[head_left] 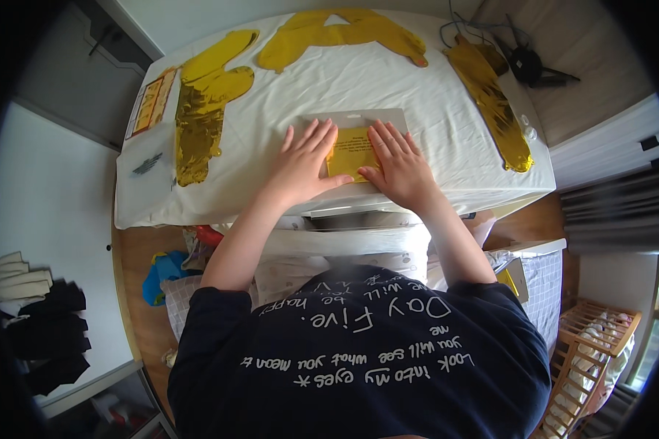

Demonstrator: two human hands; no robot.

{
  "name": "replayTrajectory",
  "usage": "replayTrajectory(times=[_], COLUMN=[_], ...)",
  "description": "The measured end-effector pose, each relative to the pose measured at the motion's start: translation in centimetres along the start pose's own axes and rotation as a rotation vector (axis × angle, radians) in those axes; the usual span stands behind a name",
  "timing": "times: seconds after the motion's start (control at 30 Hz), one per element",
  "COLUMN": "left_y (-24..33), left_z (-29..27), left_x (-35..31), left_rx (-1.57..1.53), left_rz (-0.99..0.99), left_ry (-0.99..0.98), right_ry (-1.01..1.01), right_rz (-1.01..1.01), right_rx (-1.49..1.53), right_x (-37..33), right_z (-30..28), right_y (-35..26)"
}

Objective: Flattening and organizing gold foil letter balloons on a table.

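A flat, clear-grey packet (353, 117) with a hang hole lies near the table's front edge. Inside it sits a folded gold foil piece (350, 157) with small dark print. My left hand (306, 162) rests flat on the packet's left side, fingers stretched out and thumb pointing inward. On the opposite side my right hand (403, 164) lies palm down with its fingers extended. Neither hand grips anything; both press on the packet from above. What lies under the palms is hidden.
Around the packet lie flat, uninflated gold foil balloons: one at left (201, 121), an arched one (340, 33) at the back, a long one (490, 102) at right. A printed card (151, 102) lies far left. A black device with cables (527, 64) sits back right.
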State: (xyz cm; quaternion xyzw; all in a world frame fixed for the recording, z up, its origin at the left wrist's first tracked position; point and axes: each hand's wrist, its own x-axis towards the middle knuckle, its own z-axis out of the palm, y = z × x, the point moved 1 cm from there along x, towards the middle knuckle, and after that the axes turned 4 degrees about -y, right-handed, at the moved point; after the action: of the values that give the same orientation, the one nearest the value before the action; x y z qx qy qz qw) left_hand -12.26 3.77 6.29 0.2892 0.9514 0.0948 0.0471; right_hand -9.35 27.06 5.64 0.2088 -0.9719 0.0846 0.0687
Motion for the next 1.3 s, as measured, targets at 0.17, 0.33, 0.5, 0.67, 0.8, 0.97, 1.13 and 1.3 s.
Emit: replayTrajectory(times=[0.17, 0.33, 0.5, 0.67, 0.8, 0.97, 1.13, 1.3], left_y=[0.1, 0.6, 0.0, 1.0, 2.7, 2.9, 3.8, 3.8], left_z=[-0.6, -1.4, -1.3, -3.5, 1.0, 3.2, 3.0, 2.7], left_x=[-0.8, -1.1, -1.0, 1.6, 4.9, 5.5, 5.3, 5.1], left_rx=[0.041, 0.101, 0.137, 0.111, -0.131, -0.116, 0.178, 0.047], left_rz=[-0.028, -0.097, -0.076, -0.100, 0.149, 0.086, 0.034, 0.028], left_ry=[0.020, -0.065, -0.082, -0.163, 0.246, 0.245, 0.207, 0.169], right_ry=[-0.001, -0.002, 0.021, -0.065, -0.159, -0.163, -0.017, 0.318], right_rz=[-0.020, -0.026, -0.026, 0.003, 0.012, -0.054, 0.132, 0.328], right_rx=[0.021, 0.013, -0.041, -0.076, -0.133, 0.118, 1.134, 1.752], right_x=[0.1, 0.1, 0.1, 0.4, 0.5, 0.9, 4.3, 7.4], right_z=[-0.4, -0.2, -0.4, -1.1, -2.0, -2.5, -5.9, -4.8], right_y=[0.2, 0.2, -0.2, -0.2, -0.4, 1.7, 4.3, -0.2])
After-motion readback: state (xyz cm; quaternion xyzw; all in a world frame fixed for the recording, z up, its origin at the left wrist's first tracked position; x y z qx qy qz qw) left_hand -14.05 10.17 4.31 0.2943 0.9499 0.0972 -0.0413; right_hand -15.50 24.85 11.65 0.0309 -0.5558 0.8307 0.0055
